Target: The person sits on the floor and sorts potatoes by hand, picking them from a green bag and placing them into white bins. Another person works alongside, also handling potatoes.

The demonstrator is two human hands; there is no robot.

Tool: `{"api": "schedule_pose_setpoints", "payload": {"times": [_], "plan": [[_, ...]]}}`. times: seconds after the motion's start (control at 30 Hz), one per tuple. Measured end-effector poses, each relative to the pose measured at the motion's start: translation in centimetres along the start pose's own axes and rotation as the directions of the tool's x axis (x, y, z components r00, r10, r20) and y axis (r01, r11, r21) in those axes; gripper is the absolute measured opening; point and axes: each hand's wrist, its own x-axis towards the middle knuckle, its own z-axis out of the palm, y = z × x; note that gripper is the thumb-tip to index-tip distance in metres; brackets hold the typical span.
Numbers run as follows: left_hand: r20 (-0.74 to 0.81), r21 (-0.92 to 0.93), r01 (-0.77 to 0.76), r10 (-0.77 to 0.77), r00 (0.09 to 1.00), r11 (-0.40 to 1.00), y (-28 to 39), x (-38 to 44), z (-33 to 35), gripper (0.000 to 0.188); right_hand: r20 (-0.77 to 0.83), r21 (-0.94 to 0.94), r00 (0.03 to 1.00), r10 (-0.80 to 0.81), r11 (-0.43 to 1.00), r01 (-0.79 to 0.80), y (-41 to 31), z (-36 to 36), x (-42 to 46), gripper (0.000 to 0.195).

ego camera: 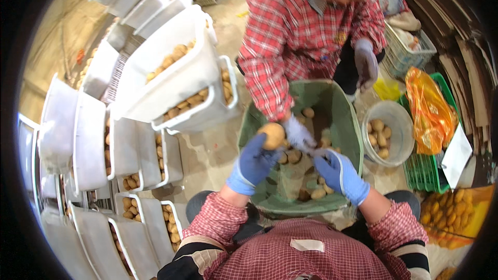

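A large round potato (272,136) rests in my left hand (255,161), which wears a blue glove and is raised over the left side of a green tub (246,124). My right hand (337,173), in a blue glove too, is over the tub's right side. Its fingers are curled at a blurred thin object; whether they hold it cannot be told. Close by, a co-worker's gloved hand (298,134) reaches into the tub. Several loose potatoes (318,193) lie at the bottom, some on its near side.
Opposite me a co-worker in a checked shirt (307,39) leans over the tub. White plastic crates (167,85) with potatoes are stacked at the left. At the right stand a clear bucket (402,136) of potatoes, a green basket (422,175) with an orange bag (430,112), and a yellow sack (447,210).
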Motion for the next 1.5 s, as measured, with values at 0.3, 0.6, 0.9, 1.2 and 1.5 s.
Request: {"api": "schedule_pose_setpoints", "payload": {"times": [0.3, 0.6, 0.9, 1.2, 1.5], "plan": [[0.227, 0.556, -0.697, 0.724, 0.651, 0.452, 20.8, 5.5, -1.0, 0.039, 0.039, -0.061, 0.99, -0.136, 0.989, 0.138, -0.5, 0.4, -1.5, 0.033], [0.035, 0.653, 0.254, -0.364, 0.931, 0.713, -1.7, 3.1, 2.8, 0.044, -0.112, -0.351, 0.813, -0.571, 0.788, 0.505, 2.3, -1.5, -3.4, 0.027], [0.193, 0.925, -0.351, -0.615, 0.764, -0.146, -15.0, 6.5, 1.3, 0.049, -0.244, -0.213, 0.955, -0.171, 0.97, 0.12, -1.5, -9.0, -6.6, 0.026], [0.145, 0.41, -0.824, -0.864, 0.483, -0.392, -28.0, 11.1, -0.4, 0.06, -0.202, -0.234, 0.967, -0.154, 0.966, 0.105, -2.4, -10.6, -5.6, 0.032], [0.074, 0.713, -0.557, -0.743, 0.665, -0.427, -29.6, 10.7, -8.5, 0.052, -0.04, -0.131, 0.997, -0.072, 0.989, 0.067, -3.5, -11.3, -3.9, 0.039]]}}
